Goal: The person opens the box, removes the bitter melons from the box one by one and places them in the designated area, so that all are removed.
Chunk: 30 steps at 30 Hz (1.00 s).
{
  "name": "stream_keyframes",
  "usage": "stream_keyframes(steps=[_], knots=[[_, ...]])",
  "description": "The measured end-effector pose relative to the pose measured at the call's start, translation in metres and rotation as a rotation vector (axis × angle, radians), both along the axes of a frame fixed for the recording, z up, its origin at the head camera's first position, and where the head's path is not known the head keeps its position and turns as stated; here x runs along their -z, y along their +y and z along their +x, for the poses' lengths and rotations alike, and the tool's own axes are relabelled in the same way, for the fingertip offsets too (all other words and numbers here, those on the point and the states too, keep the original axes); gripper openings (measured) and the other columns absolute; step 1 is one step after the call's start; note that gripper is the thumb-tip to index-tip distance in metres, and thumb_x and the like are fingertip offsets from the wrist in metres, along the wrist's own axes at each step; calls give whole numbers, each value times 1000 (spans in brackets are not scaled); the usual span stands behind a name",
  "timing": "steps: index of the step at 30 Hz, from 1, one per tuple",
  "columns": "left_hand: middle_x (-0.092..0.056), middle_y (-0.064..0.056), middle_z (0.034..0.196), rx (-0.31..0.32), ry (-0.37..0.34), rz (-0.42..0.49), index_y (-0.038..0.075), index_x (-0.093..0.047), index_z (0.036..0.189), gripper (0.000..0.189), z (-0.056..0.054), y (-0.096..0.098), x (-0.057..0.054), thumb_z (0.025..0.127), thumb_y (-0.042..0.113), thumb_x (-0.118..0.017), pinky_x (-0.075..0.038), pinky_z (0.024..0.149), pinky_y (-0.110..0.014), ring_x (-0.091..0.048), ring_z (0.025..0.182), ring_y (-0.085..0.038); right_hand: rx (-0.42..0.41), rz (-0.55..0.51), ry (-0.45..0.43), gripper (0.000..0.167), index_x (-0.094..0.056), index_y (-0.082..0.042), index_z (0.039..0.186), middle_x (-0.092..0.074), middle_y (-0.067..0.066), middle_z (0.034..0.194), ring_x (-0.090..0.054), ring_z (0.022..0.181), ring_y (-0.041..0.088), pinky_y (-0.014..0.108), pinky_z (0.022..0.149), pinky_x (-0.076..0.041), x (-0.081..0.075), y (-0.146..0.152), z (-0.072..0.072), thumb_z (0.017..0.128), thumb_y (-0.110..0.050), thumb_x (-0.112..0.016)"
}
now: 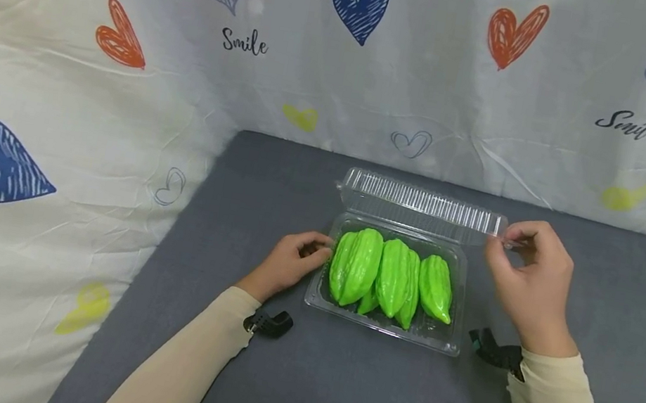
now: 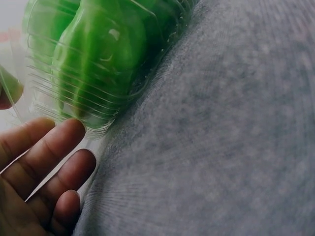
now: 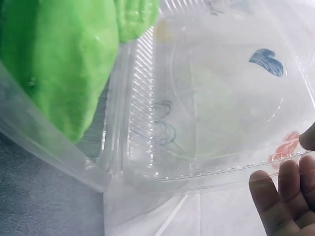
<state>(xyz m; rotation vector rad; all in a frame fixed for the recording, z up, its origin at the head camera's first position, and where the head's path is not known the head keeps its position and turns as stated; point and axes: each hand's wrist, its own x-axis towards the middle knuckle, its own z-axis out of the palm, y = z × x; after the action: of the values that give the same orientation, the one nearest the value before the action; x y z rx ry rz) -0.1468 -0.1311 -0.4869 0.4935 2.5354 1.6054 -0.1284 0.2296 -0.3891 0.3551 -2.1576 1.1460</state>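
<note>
A clear plastic clamshell container (image 1: 384, 333) stands with its hinged lid (image 1: 426, 201) raised along the far side. Several bright green ridged fruits (image 1: 361, 268), shaped like star fruit, lie in its base, tips mostly toward the near edge. My left hand (image 1: 290, 260) holds the container's left rim; in the left wrist view its fingertips (image 2: 74, 129) touch the ribbed outer wall, and the thumb is higher up. At the lid's right end, my right hand (image 1: 534, 280) pinches the edge between thumb and fingers. The right wrist view shows these fingers (image 3: 268, 196) against the clear lid.
A dark grey cloth surface (image 1: 366, 401) lies under the container. White fabric with printed hearts and lettering (image 1: 381, 83) hangs behind it and along the left. Each wrist wears a black strap device (image 1: 270, 323).
</note>
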Motion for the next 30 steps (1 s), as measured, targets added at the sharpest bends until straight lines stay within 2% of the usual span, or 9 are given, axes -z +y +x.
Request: stream_keyframes(steps=[6, 10, 14, 18, 25, 30], knots=[[-73, -9, 103, -7, -3, -2, 4, -71, 129, 30, -1, 1, 1, 105, 21, -64, -52, 76, -32, -62, 82, -13, 45, -6, -82, 13, -56, 7, 95, -55, -18, 92, -56, 84, -8, 10, 84, -45, -7, -2, -4, 86, 9, -66], [-73, -9, 103, -4, -9, -2, 4, -71, 130, 31, -1, 0, 2, 105, 21, -64, -53, 76, -32, -63, 83, -14, 83, -34, -139, 14, -54, 5, 98, -54, -14, 92, -56, 81, -3, 14, 81, -43, -12, -6, -7, 87, 5, -62], [-74, -9, 104, -2, -7, 1, 4, -71, 130, 31, -1, 0, 2, 105, 22, -63, -53, 76, -32, -63, 82, -14, 151, -82, -187, 12, -53, -5, 94, -53, -8, 90, -54, 79, 3, 20, 76, -41, -17, -13, -12, 86, 2, -57], [-74, -10, 104, 1, -1, 12, 4, -71, 129, 30, -2, 0, 2, 105, 21, -64, -53, 75, -31, -62, 81, -13, 219, -127, -234, 15, -51, -14, 92, -51, -8, 89, -52, 76, 8, 25, 72, -37, -20, -18, -19, 86, -1, -54], [-74, -14, 103, 3, -1, 40, 1, -72, 128, 30, -2, 0, 1, 104, 18, -65, -53, 76, -32, -62, 81, -12, 245, -130, -263, 16, -47, -16, 90, -50, -3, 84, -46, 72, 15, 31, 68, -32, -24, -21, -31, 85, -2, -52], [-74, -14, 104, 7, -5, 38, 1, -71, 128, 31, -2, 0, 2, 105, 20, -65, -53, 76, -32, -62, 81, -12, 252, -120, -285, 16, -46, -16, 91, -48, -2, 85, -46, 74, 15, 32, 69, -32, -24, -21, -38, 85, -2, -53]])
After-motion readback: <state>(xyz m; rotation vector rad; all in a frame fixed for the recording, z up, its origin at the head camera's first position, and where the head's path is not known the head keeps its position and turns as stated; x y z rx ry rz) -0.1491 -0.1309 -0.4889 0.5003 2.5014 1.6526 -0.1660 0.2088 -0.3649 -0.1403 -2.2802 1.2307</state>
